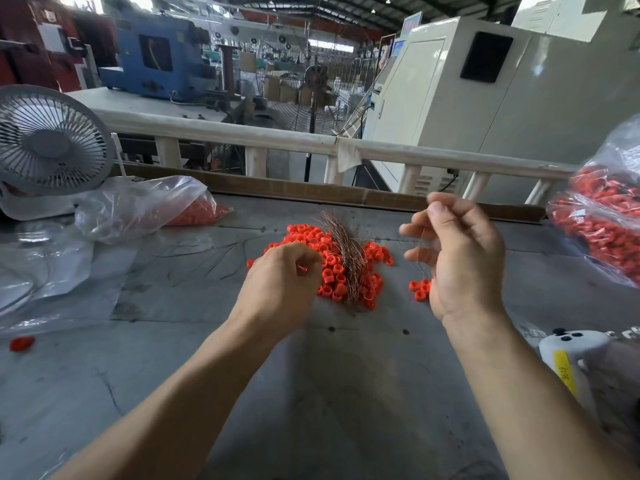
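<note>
Head view, down onto the grey tabletop [346, 393]. Step in hand, judged: threading a strand through a ring. Left hand [285, 277] low over the near side of the pile of red rings [329, 261] at the tabletop's middle, fingers curled and pinching a single red ring [302, 269]. Right hand [460, 258] raised toward the right edge, thumb and forefinger nipped together on a thin wire strand [421, 244] hanging down past the palm; free end too fine to make out. To do it well: turn the ring's bore toward the strand, grip the strand close to its tip to stop it buckling, bring both together over the pile, feed straight, and steer clear of the copper wire bundle [348, 258] lying across the pile.

Counted: two hands; one ring held; one strand held; one bundle; one pile, far too many rings to count; about five in a small ring cluster [420, 289] just right of the pile; one stray ring [21, 342] by the left edge; two bags of rings, left bag [149, 209] toward the far left corner, right bag [602, 230] at the right edge; one table fan [52, 140] at the far left corner.
</note>
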The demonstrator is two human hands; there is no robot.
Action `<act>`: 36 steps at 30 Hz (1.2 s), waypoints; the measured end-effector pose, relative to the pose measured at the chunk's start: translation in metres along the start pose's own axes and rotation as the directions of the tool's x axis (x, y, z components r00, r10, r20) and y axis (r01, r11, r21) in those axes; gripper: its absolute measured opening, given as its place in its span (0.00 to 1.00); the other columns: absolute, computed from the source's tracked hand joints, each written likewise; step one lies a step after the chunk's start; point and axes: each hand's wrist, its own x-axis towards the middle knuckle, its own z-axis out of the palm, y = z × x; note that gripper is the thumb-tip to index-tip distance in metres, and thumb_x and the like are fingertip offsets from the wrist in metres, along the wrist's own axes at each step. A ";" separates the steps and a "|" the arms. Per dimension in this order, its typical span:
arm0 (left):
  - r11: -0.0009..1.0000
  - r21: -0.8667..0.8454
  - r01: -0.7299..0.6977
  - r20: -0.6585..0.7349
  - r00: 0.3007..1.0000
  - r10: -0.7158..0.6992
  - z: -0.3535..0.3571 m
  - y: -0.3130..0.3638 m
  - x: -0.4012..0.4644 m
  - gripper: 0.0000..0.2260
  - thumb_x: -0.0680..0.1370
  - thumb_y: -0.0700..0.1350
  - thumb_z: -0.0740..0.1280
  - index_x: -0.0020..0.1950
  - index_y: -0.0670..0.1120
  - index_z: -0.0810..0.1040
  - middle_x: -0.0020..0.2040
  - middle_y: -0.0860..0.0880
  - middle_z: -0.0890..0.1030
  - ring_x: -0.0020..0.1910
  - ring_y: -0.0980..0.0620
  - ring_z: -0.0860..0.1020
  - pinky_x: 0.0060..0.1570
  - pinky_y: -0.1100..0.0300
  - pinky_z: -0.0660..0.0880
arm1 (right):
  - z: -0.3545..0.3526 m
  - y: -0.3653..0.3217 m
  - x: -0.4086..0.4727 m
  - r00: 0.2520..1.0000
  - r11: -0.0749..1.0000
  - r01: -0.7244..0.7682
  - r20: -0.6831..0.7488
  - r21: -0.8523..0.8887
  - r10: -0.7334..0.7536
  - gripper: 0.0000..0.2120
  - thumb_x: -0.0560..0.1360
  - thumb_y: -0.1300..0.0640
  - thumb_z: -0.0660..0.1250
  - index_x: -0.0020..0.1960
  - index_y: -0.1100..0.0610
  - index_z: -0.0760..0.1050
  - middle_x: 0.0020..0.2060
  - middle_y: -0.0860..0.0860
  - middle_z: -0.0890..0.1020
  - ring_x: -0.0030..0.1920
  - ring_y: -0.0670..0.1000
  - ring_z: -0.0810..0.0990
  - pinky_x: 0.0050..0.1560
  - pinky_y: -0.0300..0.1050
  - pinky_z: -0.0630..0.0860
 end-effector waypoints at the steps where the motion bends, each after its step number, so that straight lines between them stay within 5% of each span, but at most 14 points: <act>1: 0.998 -0.064 0.004 -0.006 1.000 -0.004 -0.001 0.002 0.000 0.06 0.80 0.47 0.68 0.50 0.55 0.85 0.42 0.60 0.83 0.41 0.64 0.80 0.36 0.73 0.70 | 0.000 0.001 -0.001 0.994 0.997 -0.075 0.082 -0.009 0.075 0.08 0.82 0.64 0.65 0.52 0.54 0.82 0.36 0.51 0.84 0.36 0.51 0.85 0.25 0.39 0.75; 4: 0.949 -0.314 0.022 0.036 0.999 -0.011 -0.004 0.008 -0.001 0.05 0.80 0.46 0.70 0.49 0.54 0.85 0.41 0.56 0.85 0.40 0.59 0.83 0.38 0.67 0.75 | 0.004 0.009 -0.007 0.918 0.963 -0.182 0.315 -0.199 0.239 0.11 0.82 0.66 0.65 0.53 0.53 0.84 0.36 0.50 0.84 0.34 0.49 0.83 0.24 0.38 0.73; 8: 0.925 -0.378 0.027 0.075 0.997 0.001 -0.007 0.011 -0.003 0.03 0.79 0.46 0.73 0.50 0.54 0.85 0.42 0.54 0.86 0.41 0.56 0.84 0.41 0.64 0.77 | 0.011 0.022 -0.017 0.875 0.876 -0.020 0.415 -0.482 0.249 0.13 0.81 0.65 0.68 0.57 0.49 0.83 0.40 0.46 0.87 0.40 0.45 0.85 0.39 0.39 0.79; 10: 0.932 -0.363 0.022 0.080 0.997 0.008 -0.007 0.012 -0.004 0.03 0.77 0.46 0.75 0.50 0.53 0.85 0.41 0.53 0.85 0.40 0.57 0.83 0.42 0.62 0.78 | 0.013 0.023 -0.020 0.864 0.870 0.006 0.441 -0.493 0.244 0.14 0.80 0.64 0.69 0.59 0.47 0.82 0.41 0.44 0.87 0.44 0.43 0.85 0.46 0.35 0.78; 14: 0.957 -0.287 -0.033 0.055 0.997 0.050 -0.006 0.012 -0.005 0.05 0.74 0.48 0.78 0.49 0.54 0.85 0.40 0.54 0.84 0.40 0.56 0.82 0.44 0.56 0.81 | 0.016 0.023 -0.022 0.859 0.883 -0.013 0.447 -0.470 0.251 0.12 0.81 0.63 0.69 0.58 0.47 0.81 0.44 0.49 0.87 0.42 0.46 0.86 0.35 0.30 0.74; 19: 0.979 -0.168 -0.115 0.003 0.993 0.118 -0.004 0.010 -0.005 0.05 0.75 0.47 0.77 0.45 0.55 0.83 0.38 0.57 0.82 0.37 0.58 0.79 0.36 0.64 0.76 | 0.014 0.021 -0.023 0.857 0.881 0.003 0.455 -0.473 0.242 0.10 0.81 0.64 0.68 0.54 0.49 0.81 0.40 0.49 0.87 0.37 0.47 0.85 0.30 0.31 0.74; 23: 0.974 -0.087 -0.208 -0.008 0.978 0.208 -0.004 0.011 -0.007 0.06 0.77 0.45 0.74 0.45 0.56 0.80 0.42 0.63 0.80 0.42 0.61 0.78 0.37 0.71 0.72 | 0.014 0.022 -0.023 0.850 0.869 0.006 0.460 -0.495 0.256 0.09 0.81 0.64 0.68 0.50 0.51 0.83 0.35 0.50 0.85 0.32 0.51 0.83 0.28 0.44 0.77; 27: 0.956 0.054 -0.288 -0.011 0.957 0.289 -0.006 0.012 -0.008 0.05 0.77 0.47 0.71 0.44 0.56 0.78 0.40 0.60 0.77 0.44 0.60 0.75 0.39 0.70 0.70 | 0.012 0.025 -0.023 0.853 0.845 0.082 0.476 -0.528 0.215 0.06 0.80 0.60 0.71 0.45 0.51 0.83 0.30 0.47 0.83 0.28 0.43 0.77 0.27 0.36 0.72; 36: 0.975 0.038 -0.217 0.049 0.975 0.215 -0.006 0.013 -0.008 0.05 0.81 0.44 0.69 0.46 0.52 0.78 0.39 0.58 0.78 0.41 0.60 0.76 0.37 0.66 0.69 | 0.009 0.025 -0.021 0.832 0.852 0.073 0.502 -0.519 0.235 0.05 0.80 0.60 0.72 0.46 0.53 0.83 0.27 0.43 0.80 0.27 0.39 0.75 0.29 0.31 0.69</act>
